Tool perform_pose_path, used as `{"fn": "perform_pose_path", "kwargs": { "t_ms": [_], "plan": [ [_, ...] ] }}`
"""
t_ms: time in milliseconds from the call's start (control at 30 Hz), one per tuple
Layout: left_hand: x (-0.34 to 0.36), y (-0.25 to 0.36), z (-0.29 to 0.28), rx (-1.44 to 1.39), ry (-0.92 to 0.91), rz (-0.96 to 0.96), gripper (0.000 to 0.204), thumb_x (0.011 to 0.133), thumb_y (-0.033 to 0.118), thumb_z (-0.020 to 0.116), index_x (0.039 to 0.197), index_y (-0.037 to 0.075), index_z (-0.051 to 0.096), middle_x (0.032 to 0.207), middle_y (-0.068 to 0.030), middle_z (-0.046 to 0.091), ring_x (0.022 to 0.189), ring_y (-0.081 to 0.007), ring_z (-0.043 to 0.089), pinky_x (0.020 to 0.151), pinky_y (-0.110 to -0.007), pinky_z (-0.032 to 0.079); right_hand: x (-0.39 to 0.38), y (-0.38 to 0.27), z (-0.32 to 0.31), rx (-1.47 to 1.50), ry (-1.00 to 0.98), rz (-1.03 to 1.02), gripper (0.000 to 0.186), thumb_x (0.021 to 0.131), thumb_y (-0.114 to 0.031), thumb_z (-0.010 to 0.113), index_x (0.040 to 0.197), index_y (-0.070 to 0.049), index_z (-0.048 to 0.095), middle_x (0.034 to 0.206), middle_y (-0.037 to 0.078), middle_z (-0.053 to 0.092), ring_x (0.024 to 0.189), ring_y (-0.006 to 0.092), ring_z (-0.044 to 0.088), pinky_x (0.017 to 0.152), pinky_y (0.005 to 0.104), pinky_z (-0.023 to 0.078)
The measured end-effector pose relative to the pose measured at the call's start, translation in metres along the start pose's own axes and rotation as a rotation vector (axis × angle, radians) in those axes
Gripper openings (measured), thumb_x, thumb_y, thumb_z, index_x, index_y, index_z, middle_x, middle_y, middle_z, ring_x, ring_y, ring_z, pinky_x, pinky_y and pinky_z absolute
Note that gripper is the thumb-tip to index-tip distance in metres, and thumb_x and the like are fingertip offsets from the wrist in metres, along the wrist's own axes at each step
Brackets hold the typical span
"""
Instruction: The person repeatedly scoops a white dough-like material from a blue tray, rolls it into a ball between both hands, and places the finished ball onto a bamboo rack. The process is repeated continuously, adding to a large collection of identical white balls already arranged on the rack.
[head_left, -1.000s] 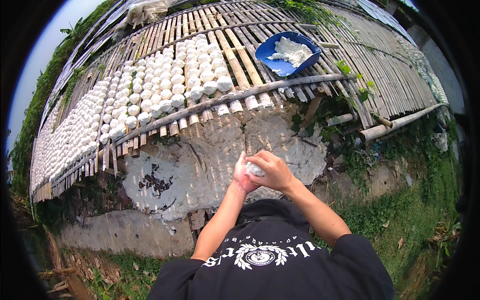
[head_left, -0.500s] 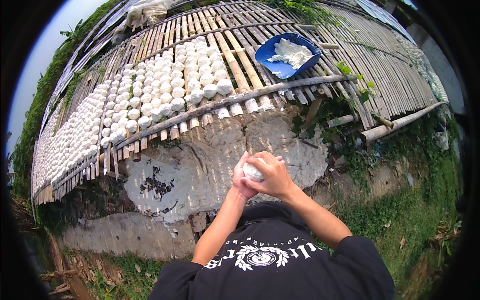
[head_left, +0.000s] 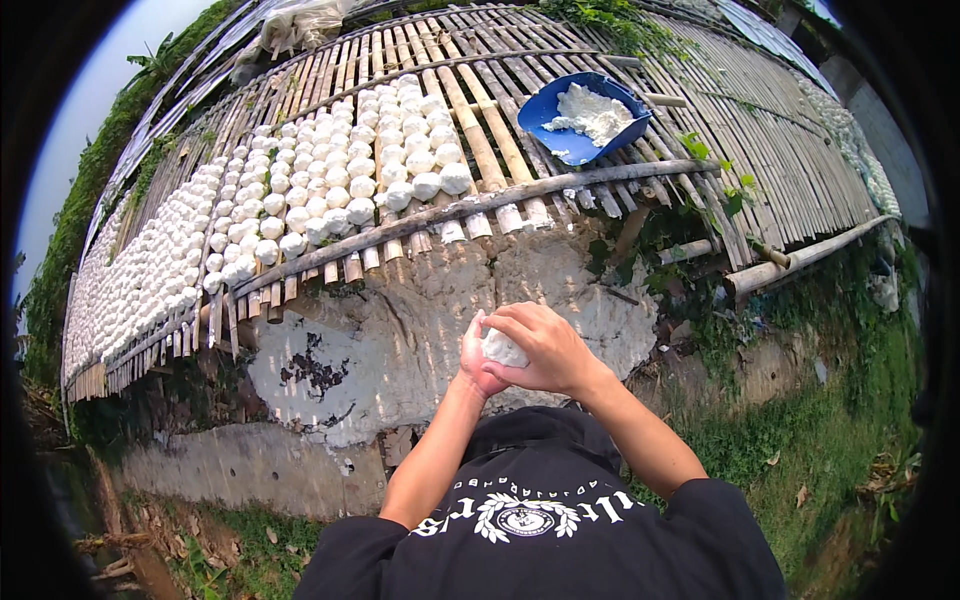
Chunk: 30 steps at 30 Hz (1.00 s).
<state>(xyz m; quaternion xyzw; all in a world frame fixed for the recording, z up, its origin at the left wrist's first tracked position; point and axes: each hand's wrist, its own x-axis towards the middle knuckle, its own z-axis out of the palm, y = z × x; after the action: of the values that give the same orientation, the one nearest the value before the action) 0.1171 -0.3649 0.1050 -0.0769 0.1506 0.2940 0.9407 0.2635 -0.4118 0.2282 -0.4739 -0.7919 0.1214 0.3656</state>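
Between my two palms sits a white ball of a damp, doughy material (head_left: 503,349). My left hand (head_left: 474,358) cups it from the left and below, its fingers mostly hidden. Over the ball's right side and top curve the fingers of my right hand (head_left: 543,347). Rows of similar white balls (head_left: 333,178) cover the left part of a slatted bamboo rack (head_left: 490,150) ahead of me. To the right of the nearest rows, a blue scoop-shaped container (head_left: 540,108) holds a loose heap of the white material (head_left: 592,114).
A bamboo pole (head_left: 480,205) runs along the rack's front edge, and another pole (head_left: 805,255) juts out at the right. Below the rack lies white-crusted ground (head_left: 420,350). A low concrete ledge (head_left: 260,470) stands at the lower left, with grass (head_left: 750,480) at the lower right.
My right hand has shifted its fingers over the ball, which stays between both palms. The rack and blue container appear slightly farther right as the view moves.
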Motion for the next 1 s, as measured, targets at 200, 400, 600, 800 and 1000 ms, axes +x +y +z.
{"fn": "perform_pose_path", "kwargs": {
  "t_ms": [200, 400, 600, 800, 1000],
  "plan": [
    [-0.004, 0.005, 0.009, 0.027, -0.111, -0.011, 0.079, 0.111, 0.068, 0.031, 0.154, 0.006, 0.053, 0.156, -0.0243, 0.055, 0.143, -0.0420, 0.056, 0.122, -0.059, 0.046, 0.006, -0.005, 0.006, -0.124, 0.078, 0.091, 0.062, 0.080, -0.036, 0.090, 0.131, -0.007, 0.069, 0.130, 0.016, 0.069, 0.116, 0.0357, 0.070, 0.098, 0.0451, 0.057],
    [-0.006, 0.006, 0.034, 0.135, -0.115, 0.033, 0.077, 0.112, 0.066, 0.031, 0.153, 0.005, 0.054, 0.157, -0.0255, 0.054, 0.144, -0.0428, 0.055, 0.122, -0.059, 0.045, 0.012, 0.003, 0.009, -0.007, 0.014, 0.003, 0.061, 0.080, -0.043, 0.091, 0.127, -0.010, 0.073, 0.128, 0.015, 0.069, 0.113, 0.0341, 0.071, 0.098, 0.0462, 0.056],
    [-0.002, 0.011, 0.042, 0.054, -0.127, -0.049, 0.075, 0.114, 0.061, 0.028, 0.150, 0.000, 0.052, 0.163, -0.0352, 0.045, 0.151, -0.0511, 0.045, 0.127, -0.062, 0.038, 0.016, 0.004, 0.018, -0.002, -0.028, 0.142, 0.055, 0.085, -0.039, 0.091, 0.128, -0.009, 0.074, 0.128, 0.015, 0.073, 0.114, 0.0315, 0.073, 0.099, 0.0461, 0.057],
    [0.039, 0.068, 0.005, 0.188, 0.041, -0.196, 0.103, 0.103, 0.086, 0.016, 0.159, 0.004, 0.046, 0.161, -0.0284, 0.051, 0.152, -0.0448, 0.047, 0.123, -0.067, 0.037, 0.025, 0.067, 0.048, 0.402, 0.009, 0.556, 0.055, 0.092, -0.045, 0.085, 0.131, -0.009, 0.073, 0.115, 0.013, 0.074, 0.102, 0.0282, 0.074, 0.093, 0.0443, 0.059],
    [0.144, 0.229, -0.012, 2.077, 0.718, 1.057, 0.036, 0.112, 0.039, 0.054, 0.112, 0.007, 0.069, 0.118, -0.0176, 0.067, 0.117, -0.0382, 0.058, 0.104, -0.051, 0.045, 0.056, 0.165, 0.069, 1.423, 0.351, 1.323, 0.056, 0.103, -0.057, 0.069, 0.126, -0.007, 0.060, 0.106, 0.015, 0.075, 0.094, 0.0317, 0.078, 0.079, 0.0496, 0.066]
  ]
}}
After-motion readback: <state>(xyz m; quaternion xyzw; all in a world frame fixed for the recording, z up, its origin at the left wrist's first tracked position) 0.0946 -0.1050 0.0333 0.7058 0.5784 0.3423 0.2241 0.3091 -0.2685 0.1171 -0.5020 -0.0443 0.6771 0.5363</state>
